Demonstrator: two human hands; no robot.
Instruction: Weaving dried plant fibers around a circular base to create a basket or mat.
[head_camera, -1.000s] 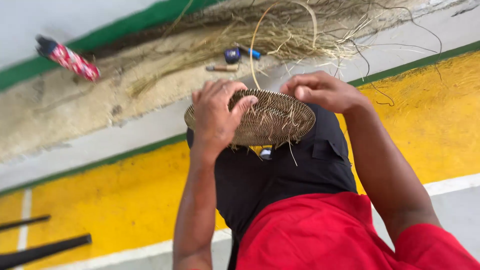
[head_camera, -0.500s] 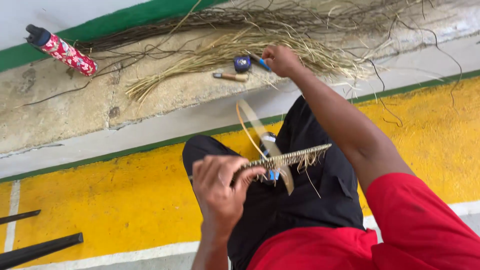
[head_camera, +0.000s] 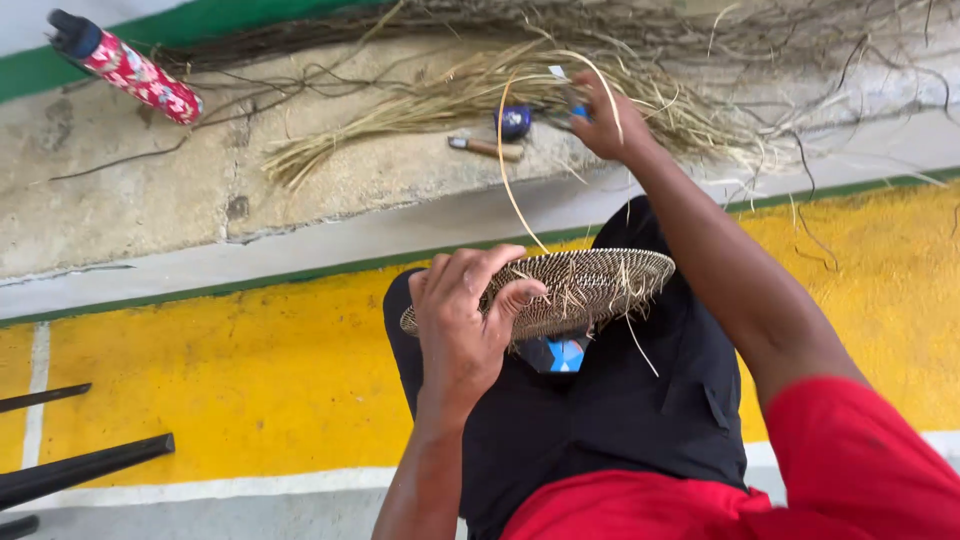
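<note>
Left hand (head_camera: 462, 322) now gripping woven disc (head_camera: 560, 290) flatter; right hand (head_camera: 607, 118) still outstretched, pinching straw strand (head_camera: 508, 190).

A woven disc (head_camera: 580, 290) of tan and dark brown strands in a fine checked pattern is seen. The bottle (head_camera: 130, 70) at far left is covered in a red floral print with a black cap. The floor (head_camera: 230, 380) is painted yellow, edged with green and white lines. The sleeve (head_camera: 860, 470) is red, the trousers (head_camera: 600, 420) black.

Woven disc over the lap, straw on the ledge beyond

The woven disc (head_camera: 560, 290) lies above the knees; behind it, the straw bundle (head_camera: 450, 100) rests on the ledge (head_camera: 150, 200), the bottle (head_camera: 125, 68) far left.
</note>
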